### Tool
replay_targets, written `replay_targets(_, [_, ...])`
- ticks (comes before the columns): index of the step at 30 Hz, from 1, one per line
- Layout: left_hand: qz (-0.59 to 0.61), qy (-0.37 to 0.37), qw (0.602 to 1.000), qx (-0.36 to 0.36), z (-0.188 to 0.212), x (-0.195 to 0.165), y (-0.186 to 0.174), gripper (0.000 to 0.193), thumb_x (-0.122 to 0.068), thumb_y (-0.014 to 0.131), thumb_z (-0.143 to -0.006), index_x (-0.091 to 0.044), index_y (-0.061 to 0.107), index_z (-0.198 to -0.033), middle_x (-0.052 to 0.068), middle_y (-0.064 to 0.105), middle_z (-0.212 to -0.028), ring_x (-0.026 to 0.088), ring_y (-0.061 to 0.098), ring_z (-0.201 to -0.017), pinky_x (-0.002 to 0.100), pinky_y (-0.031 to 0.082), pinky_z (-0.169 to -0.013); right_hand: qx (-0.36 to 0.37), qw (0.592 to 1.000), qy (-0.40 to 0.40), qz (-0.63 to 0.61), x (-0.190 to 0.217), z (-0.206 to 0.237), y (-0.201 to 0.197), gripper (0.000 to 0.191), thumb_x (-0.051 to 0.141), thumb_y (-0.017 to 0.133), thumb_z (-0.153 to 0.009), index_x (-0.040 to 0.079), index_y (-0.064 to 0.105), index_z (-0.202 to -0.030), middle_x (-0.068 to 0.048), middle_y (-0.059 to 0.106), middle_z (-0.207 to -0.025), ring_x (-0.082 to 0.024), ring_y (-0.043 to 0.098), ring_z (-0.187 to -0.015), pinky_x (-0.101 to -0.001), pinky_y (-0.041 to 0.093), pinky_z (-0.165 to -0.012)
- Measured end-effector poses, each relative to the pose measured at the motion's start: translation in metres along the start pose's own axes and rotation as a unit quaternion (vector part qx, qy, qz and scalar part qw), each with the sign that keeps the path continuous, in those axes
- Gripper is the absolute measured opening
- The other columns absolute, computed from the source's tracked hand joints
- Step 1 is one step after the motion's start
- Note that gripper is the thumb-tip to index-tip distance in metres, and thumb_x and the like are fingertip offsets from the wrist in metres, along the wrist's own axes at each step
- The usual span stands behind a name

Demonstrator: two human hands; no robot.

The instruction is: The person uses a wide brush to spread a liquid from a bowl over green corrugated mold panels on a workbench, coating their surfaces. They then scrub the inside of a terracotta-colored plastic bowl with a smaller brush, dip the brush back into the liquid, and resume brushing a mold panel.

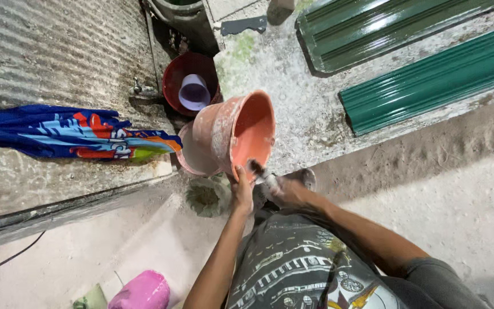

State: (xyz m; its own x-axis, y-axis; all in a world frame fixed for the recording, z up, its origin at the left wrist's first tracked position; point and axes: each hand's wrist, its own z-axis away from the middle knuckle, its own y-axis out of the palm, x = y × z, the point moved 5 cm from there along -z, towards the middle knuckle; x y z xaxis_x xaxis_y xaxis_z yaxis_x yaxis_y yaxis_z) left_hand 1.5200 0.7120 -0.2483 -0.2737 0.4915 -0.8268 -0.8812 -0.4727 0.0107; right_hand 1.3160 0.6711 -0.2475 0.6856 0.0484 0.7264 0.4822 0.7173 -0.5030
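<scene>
A dirty orange plastic bucket (232,134) is tipped on its side with its mouth facing me. My left hand (241,191) grips its lower rim. My right hand (284,191) is closed on a small brush-like tool (258,170) whose dark tip rests at the bucket's inner rim. Behind the bucket sits a pale basin (192,157), partly hidden.
A dark red tub (172,77) holds a lilac cup (194,91). A blue patterned cloth (70,134) hangs on the corrugated wall at left. Green metal sheets (430,80) lie on the concrete slab. A pink container (141,292) stands at the bottom left.
</scene>
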Motion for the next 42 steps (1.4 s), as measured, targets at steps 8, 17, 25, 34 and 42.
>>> replay_targets(8, [0.141, -0.076, 0.987, -0.023, -0.014, 0.011, -0.008, 0.060, -0.047, 0.044, -0.099, -0.006, 0.040, -0.142, 0.015, 0.057, -0.139, 0.036, 0.065, -0.119, 0.054, 0.055, -0.100, -0.068, 0.985, 0.160, 0.009, -0.005, 0.021, -0.023, 0.062, 0.059, 0.036, -0.104, 0.013, 0.069, -0.129, -0.024, 0.075, -0.107, -0.041, 0.071, -0.104, -0.0538, 0.054, -0.093])
replay_targets(17, [0.233, -0.177, 0.956, 0.030, -0.002, -0.048, -0.025, 0.045, -0.022, 0.040, -0.095, 0.004, 0.050, -0.131, 0.025, 0.063, -0.128, 0.044, 0.064, -0.117, 0.056, 0.053, -0.099, -0.206, 0.978, -0.001, 0.037, 0.021, 0.013, -0.052, 0.049, 0.049, 0.057, -0.098, 0.008, 0.067, -0.124, -0.024, 0.073, -0.086, -0.042, 0.072, -0.077, -0.0511, 0.056, -0.070])
replay_targets(25, [0.360, -0.221, 0.907, 0.014, -0.004, -0.056, -0.044, 0.041, -0.008, 0.040, -0.089, 0.015, 0.051, -0.121, 0.030, 0.066, -0.125, 0.043, 0.066, -0.119, 0.055, 0.054, -0.105, -0.083, 0.984, 0.117, -0.110, 0.030, -0.022, -0.038, 0.048, 0.049, 0.050, -0.099, 0.004, 0.061, -0.110, -0.023, 0.069, -0.078, -0.046, 0.070, -0.071, -0.0552, 0.056, -0.061])
replay_targets(34, [0.248, -0.212, 0.944, 0.048, 0.015, -0.070, -0.031, 0.038, -0.018, 0.047, -0.094, 0.009, 0.056, -0.119, 0.026, 0.068, -0.116, 0.039, 0.069, -0.107, 0.051, 0.059, -0.094, -0.307, 0.950, -0.006, -0.066, 0.066, 0.019, -0.127, 0.055, 0.046, 0.050, -0.106, -0.002, 0.059, -0.129, -0.026, 0.066, -0.103, -0.039, 0.063, -0.095, -0.0550, 0.049, -0.082])
replay_targets(42, [-0.035, -0.175, 0.981, 0.077, 0.014, -0.102, -0.014, 0.036, -0.025, 0.053, -0.096, 0.007, 0.062, -0.110, 0.021, 0.071, -0.092, 0.032, 0.070, -0.074, 0.047, 0.062, -0.069, -0.313, 0.943, -0.115, -0.010, 0.174, 0.049, -0.178, 0.033, 0.027, 0.062, -0.100, 0.007, 0.066, -0.125, -0.015, 0.064, -0.091, -0.031, 0.066, -0.077, -0.0447, 0.053, -0.069])
